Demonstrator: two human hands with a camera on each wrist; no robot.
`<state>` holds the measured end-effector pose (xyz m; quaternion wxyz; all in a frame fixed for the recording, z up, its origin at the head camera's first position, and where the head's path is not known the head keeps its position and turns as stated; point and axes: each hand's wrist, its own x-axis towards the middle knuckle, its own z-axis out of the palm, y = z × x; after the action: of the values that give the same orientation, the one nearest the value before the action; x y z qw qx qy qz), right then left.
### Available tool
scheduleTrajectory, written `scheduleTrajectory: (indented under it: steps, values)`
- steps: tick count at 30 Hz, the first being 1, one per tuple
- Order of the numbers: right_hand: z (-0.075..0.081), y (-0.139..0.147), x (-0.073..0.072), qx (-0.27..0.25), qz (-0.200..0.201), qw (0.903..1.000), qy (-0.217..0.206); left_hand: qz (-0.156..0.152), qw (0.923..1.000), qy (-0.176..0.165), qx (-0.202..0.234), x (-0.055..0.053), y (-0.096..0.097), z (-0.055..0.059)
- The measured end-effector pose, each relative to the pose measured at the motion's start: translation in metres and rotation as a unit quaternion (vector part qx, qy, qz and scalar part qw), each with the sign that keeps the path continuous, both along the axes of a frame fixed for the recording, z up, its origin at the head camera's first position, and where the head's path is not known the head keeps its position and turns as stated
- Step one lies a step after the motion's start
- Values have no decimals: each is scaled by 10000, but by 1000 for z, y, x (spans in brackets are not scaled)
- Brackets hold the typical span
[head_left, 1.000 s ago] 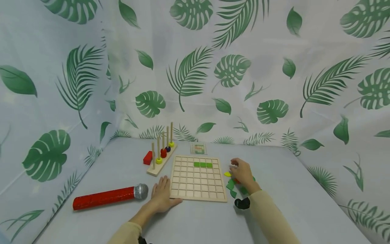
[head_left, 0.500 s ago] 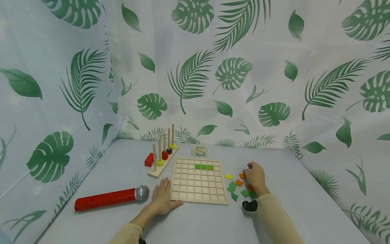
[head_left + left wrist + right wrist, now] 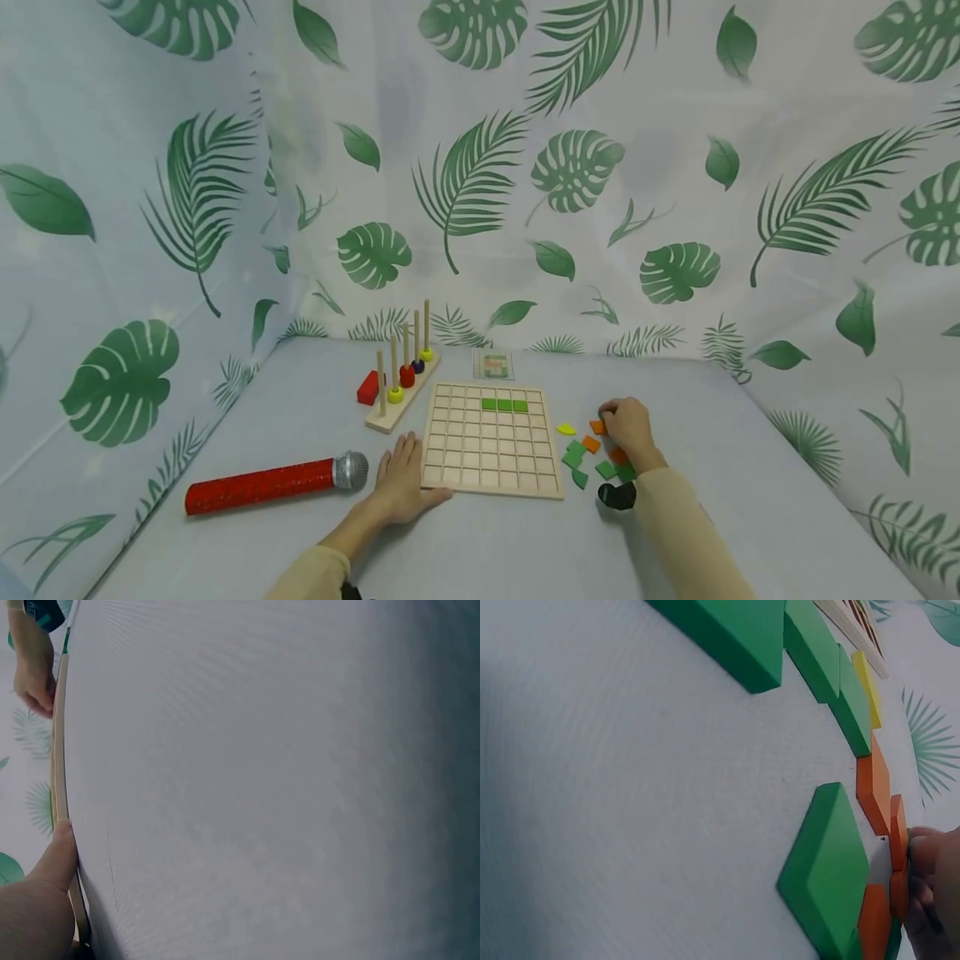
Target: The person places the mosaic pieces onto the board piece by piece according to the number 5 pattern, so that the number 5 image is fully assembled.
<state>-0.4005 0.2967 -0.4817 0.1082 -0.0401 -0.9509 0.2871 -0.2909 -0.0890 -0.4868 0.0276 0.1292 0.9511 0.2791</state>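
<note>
My left hand [image 3: 401, 483] lies spread beside the left edge of the wooden grid board [image 3: 491, 492]; in the left wrist view its thumb [image 3: 61, 855] rests on the board's edge. Three green square tiles [image 3: 505, 405] sit in a row in the board's upper cells. To the right of the board, my right hand [image 3: 628, 425] pinches a small green tile [image 3: 602, 414], mostly hidden by the fingers. Around that hand lie orange tiles [image 3: 591, 444], green tiles [image 3: 573, 454] and a yellow tile [image 3: 566, 429]. The right wrist view shows a green diamond-shaped tile [image 3: 825, 870] close to the hand.
A peg stand [image 3: 401, 404] with coloured beads is left of the board, a red block [image 3: 368, 388] beside it. The red microphone [image 3: 262, 489] lies at the left. Behind the board sits a small pattern card [image 3: 492, 365]. Leaf-printed cloth [image 3: 480, 192] walls the table.
My right hand has moved right, away from the board's edge to the far side of the loose tiles, then stayed nearly still. The left hand has kept its place.
</note>
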Motion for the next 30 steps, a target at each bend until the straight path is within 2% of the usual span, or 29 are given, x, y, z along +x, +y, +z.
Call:
scheduleTrajectory:
  steps: [9,15,20,27,30]
  values:
    - [1,-3,-2,49,416,9991,-112,7,10000,78,-63,-2,0,-3]
    - [-2,-3,-3,89,730,9972,106,28,10000,16,-78,-1,1,-3]
    - [3,3,1,135,644,9974,296,32,10000,58,-65,0,1,-1]
    - [9,10,7,196,605,9979,-109,52,9999,37,-81,0,0,0]
    - [7,11,7,159,708,9973,-120,41,9999,23,-107,-1,1,0]
